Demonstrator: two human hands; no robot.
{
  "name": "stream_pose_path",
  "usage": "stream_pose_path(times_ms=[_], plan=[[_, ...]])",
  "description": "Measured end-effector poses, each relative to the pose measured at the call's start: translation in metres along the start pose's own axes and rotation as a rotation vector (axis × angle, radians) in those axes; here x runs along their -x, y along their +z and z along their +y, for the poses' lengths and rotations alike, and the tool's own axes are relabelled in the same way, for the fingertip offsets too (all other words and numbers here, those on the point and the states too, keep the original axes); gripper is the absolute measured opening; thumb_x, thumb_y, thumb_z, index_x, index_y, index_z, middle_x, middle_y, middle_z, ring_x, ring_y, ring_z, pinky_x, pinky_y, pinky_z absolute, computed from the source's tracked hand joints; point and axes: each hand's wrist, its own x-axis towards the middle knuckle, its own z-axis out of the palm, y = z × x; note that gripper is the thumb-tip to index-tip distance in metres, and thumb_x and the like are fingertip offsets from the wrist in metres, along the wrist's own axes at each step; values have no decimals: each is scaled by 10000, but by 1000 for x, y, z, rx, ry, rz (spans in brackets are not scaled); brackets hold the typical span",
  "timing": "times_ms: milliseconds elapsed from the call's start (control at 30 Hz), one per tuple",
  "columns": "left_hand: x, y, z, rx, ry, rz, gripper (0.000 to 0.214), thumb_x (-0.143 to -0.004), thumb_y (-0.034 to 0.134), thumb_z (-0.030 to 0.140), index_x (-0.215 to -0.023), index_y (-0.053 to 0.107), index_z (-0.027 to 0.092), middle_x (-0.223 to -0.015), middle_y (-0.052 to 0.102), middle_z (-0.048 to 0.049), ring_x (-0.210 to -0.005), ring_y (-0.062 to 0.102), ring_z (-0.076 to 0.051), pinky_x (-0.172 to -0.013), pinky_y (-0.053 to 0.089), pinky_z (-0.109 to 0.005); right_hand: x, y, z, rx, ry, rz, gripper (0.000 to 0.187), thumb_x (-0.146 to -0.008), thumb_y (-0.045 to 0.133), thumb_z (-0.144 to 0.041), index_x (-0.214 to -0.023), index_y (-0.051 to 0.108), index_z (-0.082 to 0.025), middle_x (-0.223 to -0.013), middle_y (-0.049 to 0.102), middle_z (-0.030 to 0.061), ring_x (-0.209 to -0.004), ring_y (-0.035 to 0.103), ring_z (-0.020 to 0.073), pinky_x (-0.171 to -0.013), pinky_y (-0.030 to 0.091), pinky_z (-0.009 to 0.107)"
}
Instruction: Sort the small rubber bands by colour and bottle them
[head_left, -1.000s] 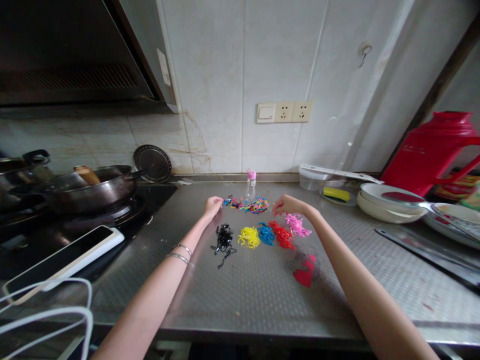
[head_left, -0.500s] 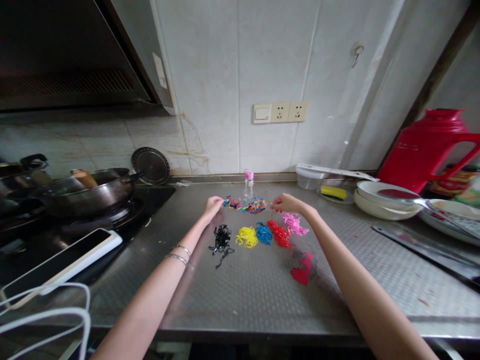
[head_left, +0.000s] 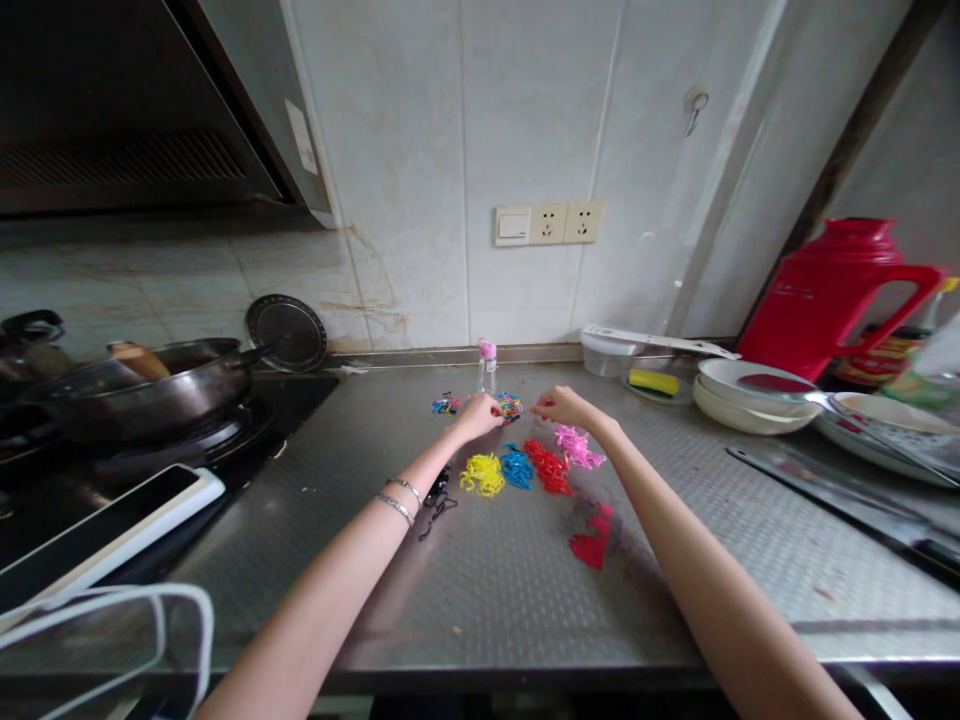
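Holds L hand point(head_left: 478, 415) over mixed-colour pile point(head_left: 511, 404) of small bands, toward back of steel counter point(head_left: 480, 610), covering middle of pile, w/ fingertips bent down at its R part. Can't tell L grip, open or closed on a band: too small to make out. Holds R hand point(head_left: 566, 405) just R of same pile, w/ thumb & fingers nr each other, pointing twd L hand. Can't tell R grip either.

Wears two bracelets point(head_left: 397, 507) on L wrist. Has sorted piles in rough row, nearer front than mixed one: black pile point(head_left: 441, 487), part hidden by L forearm; then yellow pile point(head_left: 482, 475), blue pile point(head_left: 517, 467) just beside, red pile point(head_left: 548, 467) next, pink pile point(head_left: 577, 447) nr R wrist.

Behind mixed pile, upright: clear bottle point(head_left: 487, 378) w/ pink top. Nearer front than red pile: red patch point(head_left: 592, 537). Far R: yellow sponge point(head_left: 654, 382), stacked white bowls point(head_left: 739, 410), red flask point(head_left: 810, 290). Far L: pan point(head_left: 150, 405) on stove.
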Motion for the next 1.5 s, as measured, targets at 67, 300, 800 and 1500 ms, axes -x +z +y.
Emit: stream_pose_path(times_ms=[67,300,800,1500], plan=[[0,3,4,-48,-51,-21,163,-674,558,244,-723,693,167,-686,665,-47,-600,557,-138,-636,400,-241,0,0,1,-2,-3,7,351,-741,463,-368,-632,663,-100,-560,619,54,-518,508,105,-498,341,185],[1,4,7,-79,-88,6,151,-667,557,227,-687,691,158,-681,658,-77,-642,571,-167,-749,397,-288,-2,0,4,-22,12,5,289,-733,481,-322,-653,668,-116,-583,637,53,-514,524,106,-492,351,179],[3,0,16,109,2,4,197,-697,559,272,-751,709,157,-705,674,-43,-631,557,-135,-608,377,-224,-3,2,10,-58,24,2,243,-712,499,-296,-674,669,-126,-591,642,44,-528,544,108,-480,352,168],[19,-17,-15,415,-18,75,326,-693,566,402,-771,701,116,-694,667,-56,-613,536,-126,-551,366,-212,-3,11,14,0,62,87,244,-717,524,-277,-866,681,-164,-836,679,66,-742,599,151,-638,407,190]])
